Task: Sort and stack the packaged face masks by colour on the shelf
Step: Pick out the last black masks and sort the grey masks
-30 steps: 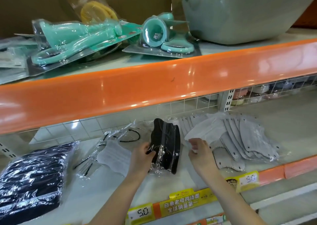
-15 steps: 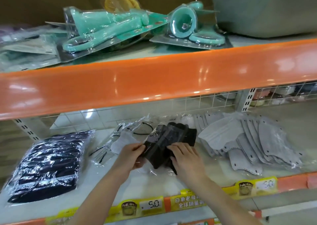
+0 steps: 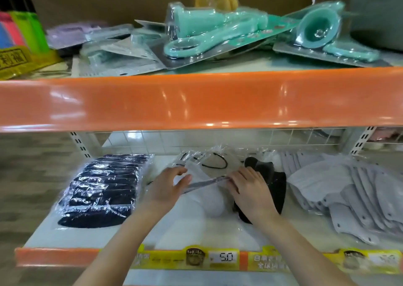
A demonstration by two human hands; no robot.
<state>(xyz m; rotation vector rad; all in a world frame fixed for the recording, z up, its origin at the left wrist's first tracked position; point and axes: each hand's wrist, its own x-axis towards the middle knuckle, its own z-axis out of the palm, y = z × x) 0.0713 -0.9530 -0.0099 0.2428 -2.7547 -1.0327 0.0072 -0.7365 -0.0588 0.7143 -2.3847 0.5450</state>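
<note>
On the lower shelf (image 3: 192, 233) a thin grey mask packet (image 3: 207, 183) is lifted edge-on between my hands. My right hand (image 3: 248, 192) pinches its right end with curled fingers. My left hand (image 3: 168, 187) is at its left end, fingers spread and relaxed, thumb touching the packet. A black mask packet (image 3: 278, 185) lies on the shelf, partly under my right hand. Left of my hands lies a wrapped stack of dark navy masks (image 3: 102, 189). A fanned pile of pale grey masks (image 3: 353, 196) is at the right. Loose clear packets with black ear loops (image 3: 213, 162) sit behind my hands.
A thick orange beam (image 3: 196, 100) of the upper shelf overhangs the lower shelf. Teal packaged items (image 3: 213, 30) lie on top of it. A white wire grid (image 3: 239, 138) closes the back. Yellow price tags (image 3: 222, 257) line the front edge.
Both hands have let go of the black packet, which now lies on the shelf under my right hand. They have moved left to the grey packet. The view has shifted left and closer.
</note>
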